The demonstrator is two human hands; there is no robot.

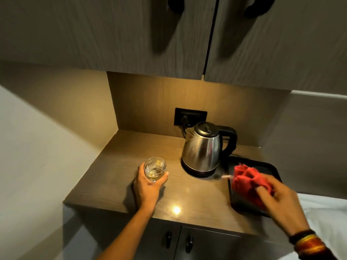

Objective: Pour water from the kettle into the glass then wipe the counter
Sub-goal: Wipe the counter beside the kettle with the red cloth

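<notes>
The left hand [148,186] is wrapped around a clear glass [155,168], fingers curled round its far side and thumb on the near side; the glass holds some water and sits at the left part of the counter [120,166]. The right hand [277,201] is closed on a bunched red cloth [247,177], which it holds above a black tray [270,167] at the counter's right end; the hand and cloth are blurred, so whether the cloth touches the tray cannot be told. Bands of dark and orange thread [308,243] circle the right wrist.

A steel kettle [201,147] stands upright on its round base between the glass and the tray, lid shut, black handle pointing right and spout turned toward the back left. Behind it a black wall socket [190,116] has a plug in it. Grey-brown cupboard doors [112,34] with dark handles hang above the niche, and two smaller doors sit below the counter's front edge. A bright spot of light reflects off the counter near that edge
</notes>
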